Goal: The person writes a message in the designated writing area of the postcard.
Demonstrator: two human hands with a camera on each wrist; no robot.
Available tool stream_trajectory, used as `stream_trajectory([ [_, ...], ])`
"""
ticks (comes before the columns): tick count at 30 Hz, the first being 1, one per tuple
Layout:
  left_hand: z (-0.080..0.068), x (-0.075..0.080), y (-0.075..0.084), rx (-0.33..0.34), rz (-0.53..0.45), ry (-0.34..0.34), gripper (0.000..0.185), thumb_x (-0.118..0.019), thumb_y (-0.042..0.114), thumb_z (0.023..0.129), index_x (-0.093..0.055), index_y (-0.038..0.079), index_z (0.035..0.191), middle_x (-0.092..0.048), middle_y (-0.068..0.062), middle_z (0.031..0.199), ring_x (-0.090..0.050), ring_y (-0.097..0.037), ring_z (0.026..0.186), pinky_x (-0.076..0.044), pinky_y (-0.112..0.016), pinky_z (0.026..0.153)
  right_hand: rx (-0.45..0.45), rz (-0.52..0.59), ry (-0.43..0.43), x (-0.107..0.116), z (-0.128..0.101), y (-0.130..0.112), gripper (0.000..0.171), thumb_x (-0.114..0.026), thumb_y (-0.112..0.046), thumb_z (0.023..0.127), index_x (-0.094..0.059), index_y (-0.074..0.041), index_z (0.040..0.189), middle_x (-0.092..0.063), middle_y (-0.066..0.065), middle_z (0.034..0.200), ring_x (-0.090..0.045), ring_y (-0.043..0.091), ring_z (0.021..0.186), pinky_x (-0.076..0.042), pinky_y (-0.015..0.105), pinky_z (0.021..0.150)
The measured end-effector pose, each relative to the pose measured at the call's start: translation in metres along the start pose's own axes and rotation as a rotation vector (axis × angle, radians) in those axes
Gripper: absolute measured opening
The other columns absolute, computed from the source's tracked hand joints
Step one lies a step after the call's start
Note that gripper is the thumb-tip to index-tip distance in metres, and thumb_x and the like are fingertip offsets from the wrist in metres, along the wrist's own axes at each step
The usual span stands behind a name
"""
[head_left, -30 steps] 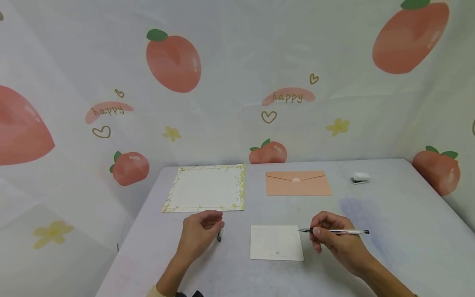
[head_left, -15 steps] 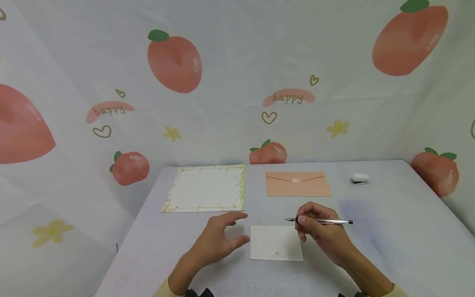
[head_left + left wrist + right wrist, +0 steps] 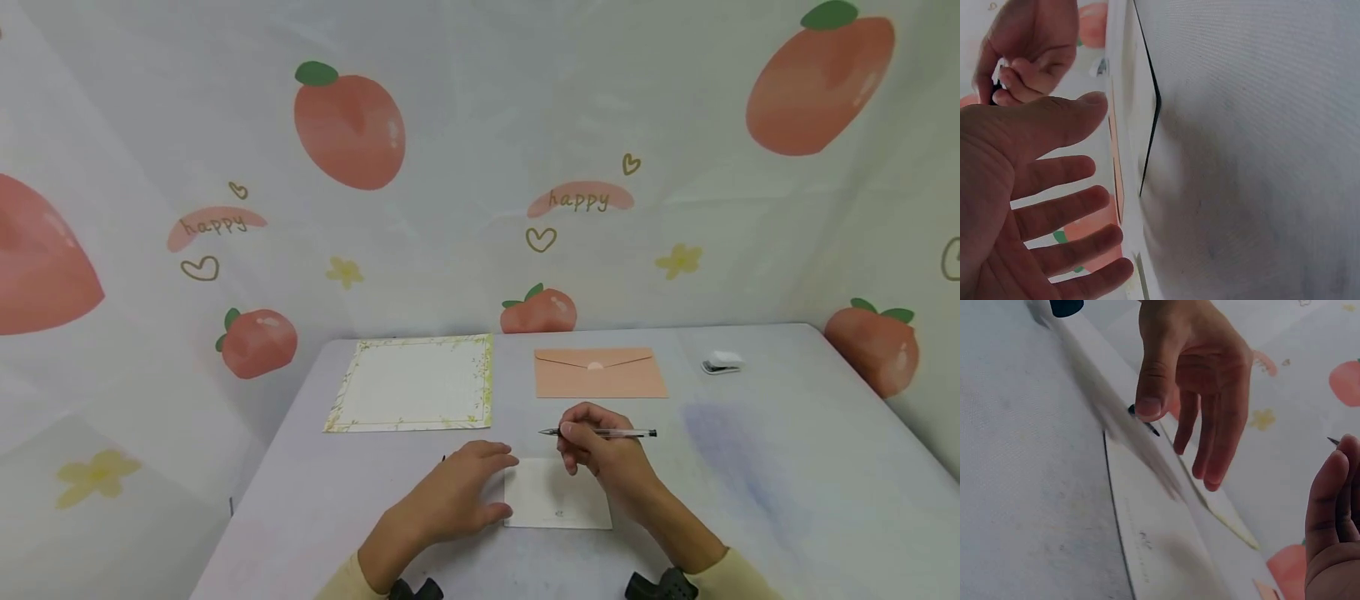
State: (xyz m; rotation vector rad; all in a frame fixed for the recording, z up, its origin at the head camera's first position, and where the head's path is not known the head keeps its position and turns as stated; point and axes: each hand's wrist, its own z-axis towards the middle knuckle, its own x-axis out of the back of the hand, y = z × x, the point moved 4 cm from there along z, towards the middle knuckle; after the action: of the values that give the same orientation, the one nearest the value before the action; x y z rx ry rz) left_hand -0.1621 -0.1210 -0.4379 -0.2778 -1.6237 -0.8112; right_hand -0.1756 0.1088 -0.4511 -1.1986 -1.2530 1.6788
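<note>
Steadying the small white card [image 3: 558, 493] at the near middle of the surface [image 3: 787, 467], left hand [image 3: 457, 493] open-fingered at its left edge, right hand [image 3: 600, 454] pinching the pen [image 3: 600, 432] above; next, probably lowering the tip onto the card.

Table [image 3: 787, 467]: pale grey-lavender cloth cover, faintly mottled, with a bluish smudge [image 3: 720, 425] right of centre; far edge meets the backdrop, right edge runs diagonally toward the viewer.

Backdrop [image 3: 465, 125]: thin whitish sheet, creased, hung behind and along both sides of the table, enclosing it like a booth. Printed with large peach-coloured fruits with green leaves [image 3: 348, 125], smaller fruits low down [image 3: 538, 310], pink swashes reading "happy" [image 3: 579, 198], outlined hearts [image 3: 540, 239] and small yellow flowers [image 3: 679, 258].

Light: even, soft, diffuse; shadows on the table are weak.

Floor, windows, other furniture: not in view.
</note>
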Motion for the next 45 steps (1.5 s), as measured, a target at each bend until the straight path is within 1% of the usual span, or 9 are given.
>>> stream_trajectory([
  [4,0.001,-0.002,0.001,0.018,0.049,-0.015,0.054,-0.091,0.033,0.09,-0.074,0.012,0.138,-0.069,-0.006,0.149,-0.062,-0.026,0.141,-0.055,-0.044,0.116,-0.067,-0.002,0.06,-0.002,0.005,0.012,0.012,-0.061,-0.013,0.112,-0.061,-0.001,0.11,-0.068,0.005,0.088,-0.063,0.013,0.071,-0.059,0.023,0.068],
  [9,0.002,-0.005,0.001,0.018,0.127,-0.02,0.05,-0.095,0.036,0.085,-0.079,0.015,0.127,-0.073,-0.003,0.142,-0.066,-0.027,0.134,-0.06,-0.044,0.108,-0.141,-0.02,0.122,-0.004,0.011,0.026,0.017,-0.058,-0.015,0.113,-0.06,0.001,0.112,-0.068,0.007,0.087,-0.062,0.016,0.07,-0.058,0.024,0.067],
  [13,0.002,-0.009,0.0,0.005,0.159,-0.019,0.048,-0.095,0.037,0.083,-0.08,0.016,0.123,-0.075,0.0,0.139,-0.067,-0.027,0.131,-0.061,-0.044,0.102,-0.18,-0.069,0.125,-0.006,0.013,0.034,0.018,-0.059,-0.013,0.112,-0.059,0.005,0.115,-0.067,0.008,0.089,-0.062,0.016,0.07,-0.057,0.024,0.065],
  [16,0.001,-0.011,0.0,-0.001,0.172,-0.012,0.047,-0.094,0.039,0.085,-0.08,0.017,0.123,-0.075,0.001,0.138,-0.067,-0.026,0.129,-0.062,-0.044,0.1,-0.19,-0.139,0.101,-0.009,0.014,0.037,0.022,-0.061,-0.011,0.11,-0.058,0.009,0.117,-0.067,0.008,0.089,-0.062,0.016,0.071,-0.058,0.025,0.065],
  [19,0.001,-0.012,-0.001,0.002,0.17,-0.007,0.047,-0.092,0.043,0.087,-0.081,0.017,0.123,-0.075,0.001,0.139,-0.068,-0.025,0.129,-0.062,-0.044,0.101,-0.185,-0.222,0.089,-0.01,0.015,0.04,0.021,-0.062,-0.009,0.108,-0.06,0.01,0.116,-0.067,0.01,0.088,-0.062,0.016,0.071,-0.057,0.025,0.063],
  [24,0.003,-0.015,0.001,0.018,0.175,0.0,0.049,-0.093,0.046,0.086,-0.081,0.016,0.124,-0.076,0.0,0.138,-0.069,-0.025,0.127,-0.061,-0.043,0.103,-0.149,-0.365,0.071,-0.011,0.015,0.042,0.013,-0.066,-0.008,0.105,-0.065,0.004,0.11,-0.071,0.013,0.087,-0.063,0.015,0.07,-0.056,0.025,0.061],
  [30,0.004,-0.016,0.006,0.004,0.23,-0.013,0.047,-0.094,0.044,0.086,-0.082,0.019,0.124,-0.077,0.001,0.135,-0.07,-0.023,0.121,-0.06,-0.036,0.103,-0.092,-0.493,0.031,-0.014,0.017,0.046,0.005,-0.07,-0.006,0.099,-0.069,-0.004,0.103,-0.072,0.007,0.083,-0.064,0.013,0.067,-0.055,0.024,0.061],
  [38,0.004,-0.019,0.009,-0.018,0.278,-0.016,0.044,-0.093,0.045,0.087,-0.083,0.018,0.121,-0.077,0.002,0.135,-0.07,-0.025,0.122,-0.059,-0.036,0.106,-0.013,-0.6,0.021,-0.011,0.016,0.051,0.008,-0.074,-0.004,0.094,-0.07,-0.011,0.097,-0.072,-0.001,0.081,-0.064,0.01,0.066,-0.054,0.023,0.061],
  [45,0.004,-0.018,0.007,-0.018,0.253,-0.008,0.041,-0.092,0.038,0.089,-0.082,0.018,0.124,-0.076,0.0,0.139,-0.069,-0.029,0.128,-0.06,-0.042,0.107,0.089,-0.668,0.004,-0.013,0.018,0.051,0.017,-0.073,0.0,0.091,-0.069,-0.016,0.092,-0.073,-0.006,0.08,-0.064,0.006,0.068,-0.055,0.023,0.064],
])
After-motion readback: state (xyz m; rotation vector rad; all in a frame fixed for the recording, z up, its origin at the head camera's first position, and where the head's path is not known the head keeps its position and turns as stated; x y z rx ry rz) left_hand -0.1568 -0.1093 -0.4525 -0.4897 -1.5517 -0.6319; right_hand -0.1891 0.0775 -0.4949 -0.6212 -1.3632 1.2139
